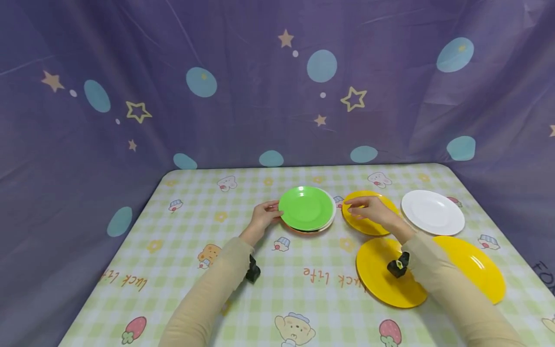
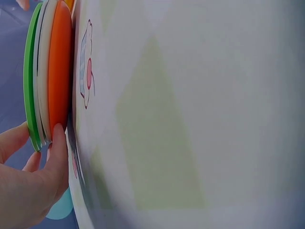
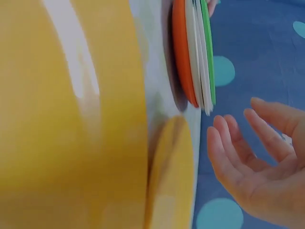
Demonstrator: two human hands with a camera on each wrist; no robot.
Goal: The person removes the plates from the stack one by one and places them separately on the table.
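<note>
A stack of plates lies on the table, with a green plate [image 1: 305, 208] on top, pale plates [image 2: 44, 71] in the middle and an orange plate [image 2: 58, 71] at the bottom. At the stack's left rim, my left hand [image 1: 263, 218] grips the edge, thumb at the green plate and fingers at the lower plates. My right hand [image 1: 374, 211] hovers to the right of the stack, apart from it, over a yellow plate [image 1: 364, 226]. Its fingers are loosely bent and hold nothing, as the right wrist view also shows.
A white plate [image 1: 432, 212] lies at the back right. Two more yellow plates, one nearer [image 1: 376, 274] and one farther right [image 1: 481, 274], lie under and beside my right forearm. A checked cloth [image 1: 182, 289] covers the table; a purple curtain [image 1: 243, 125] hangs behind it.
</note>
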